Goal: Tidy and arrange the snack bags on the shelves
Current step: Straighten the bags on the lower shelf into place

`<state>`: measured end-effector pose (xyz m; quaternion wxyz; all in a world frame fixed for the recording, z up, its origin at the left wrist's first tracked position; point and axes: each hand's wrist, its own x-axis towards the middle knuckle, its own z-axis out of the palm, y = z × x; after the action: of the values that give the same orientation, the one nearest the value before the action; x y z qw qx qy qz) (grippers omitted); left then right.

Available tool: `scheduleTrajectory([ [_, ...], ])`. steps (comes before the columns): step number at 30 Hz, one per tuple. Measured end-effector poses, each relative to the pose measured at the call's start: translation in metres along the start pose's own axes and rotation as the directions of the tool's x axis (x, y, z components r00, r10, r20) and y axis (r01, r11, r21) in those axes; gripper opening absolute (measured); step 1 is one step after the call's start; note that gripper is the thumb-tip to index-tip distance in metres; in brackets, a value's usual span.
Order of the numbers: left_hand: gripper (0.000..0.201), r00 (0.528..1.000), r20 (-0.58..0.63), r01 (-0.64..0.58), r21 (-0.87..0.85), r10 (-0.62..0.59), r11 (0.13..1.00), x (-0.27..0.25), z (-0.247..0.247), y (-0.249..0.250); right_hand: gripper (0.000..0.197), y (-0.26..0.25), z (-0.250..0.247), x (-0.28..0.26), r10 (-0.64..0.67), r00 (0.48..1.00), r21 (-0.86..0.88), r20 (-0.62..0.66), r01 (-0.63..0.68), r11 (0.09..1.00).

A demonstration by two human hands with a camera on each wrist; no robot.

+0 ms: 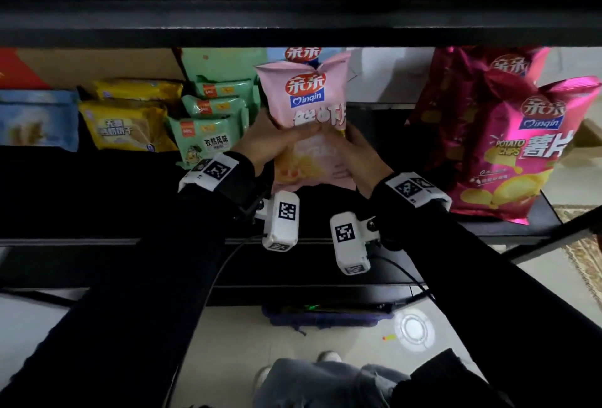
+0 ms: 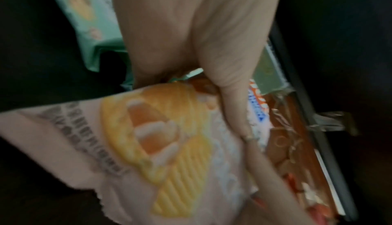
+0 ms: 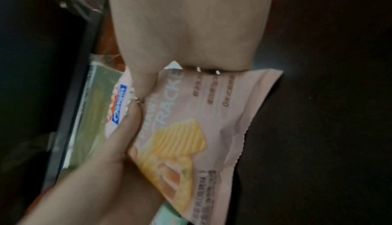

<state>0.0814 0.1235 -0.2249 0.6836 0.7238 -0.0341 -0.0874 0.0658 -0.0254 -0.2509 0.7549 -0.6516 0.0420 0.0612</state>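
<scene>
1. Snack bags are the job, and the pink bag [image 1: 306, 104] is the one in work now: it stands upright at the middle of the shelf [image 1: 97, 186], held from both sides.
2. Left hand [image 1: 277, 137] grips its left side with curled fingers, and right hand [image 1: 361, 150] grips its right side in the same way; neither is free.
3. Green packets [image 1: 208, 134] lie in a row of 3 just beside the pink bag on the left, and 2 yellow packets [image 1: 127, 124] lie further left; these look already arranged.
4. Magenta chip bags [image 1: 508, 147] stand well apart on the right, leaning a little.
5. I judge the task about half done: the pink bag must be set down, and maybe the magenta ones straightened.
</scene>
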Motion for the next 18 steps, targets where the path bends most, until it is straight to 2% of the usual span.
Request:
scheduleTrajectory([
  [2, 0.046, 0.998, 0.062, 0.012, 0.004, -0.012, 1.0, 0.0, -0.002, -0.003, 0.032, 0.003, 0.0, 0.002, -0.006, 1.0, 0.058, 0.014, 0.006, 0.998],
  [4, 0.052, 0.991, 0.13, 0.009, 0.025, -0.012, 1.0, 0.001, -0.003, -0.008, 0.025, 0.005, -0.002, 0.003, -0.009, 1.0, 0.086, 0.028, 0.007, 0.996],
  [8, 0.063, 0.972, 0.236, -0.038, 0.072, 0.02, 0.997, 0.003, 0.008, -0.018, 0.02, 0.004, -0.015, 0.002, -0.009, 0.999, 0.053, -0.048, 0.012, 0.999],
  [10, 0.062, 0.97, 0.238, -0.075, 0.083, 0.053, 0.994, 0.005, 0.018, -0.017, 0.019, 0.002, -0.023, 0.002, -0.014, 0.996, 0.06, -0.089, 0.019, 0.998],
  [12, 0.065, 0.971, 0.229, -0.101, 0.098, 0.076, 0.99, 0.008, 0.027, -0.015, 0.025, -0.001, -0.03, 0.002, 0.024, 0.993, 0.173, -0.116, -0.003, 0.985],
  [15, 0.064, 0.981, 0.185, -0.083, 0.122, 0.059, 0.989, 0.009, 0.035, -0.012, 0.036, -0.003, -0.038, 0.0, 0.132, 0.987, 0.33, -0.088, -0.096, 0.939],
  [18, 0.067, 0.988, 0.151, -0.038, 0.119, 0.02, 0.992, 0.011, 0.04, -0.012, 0.034, -0.003, -0.042, -0.003, 0.166, 0.982, 0.354, -0.086, -0.125, 0.927],
])
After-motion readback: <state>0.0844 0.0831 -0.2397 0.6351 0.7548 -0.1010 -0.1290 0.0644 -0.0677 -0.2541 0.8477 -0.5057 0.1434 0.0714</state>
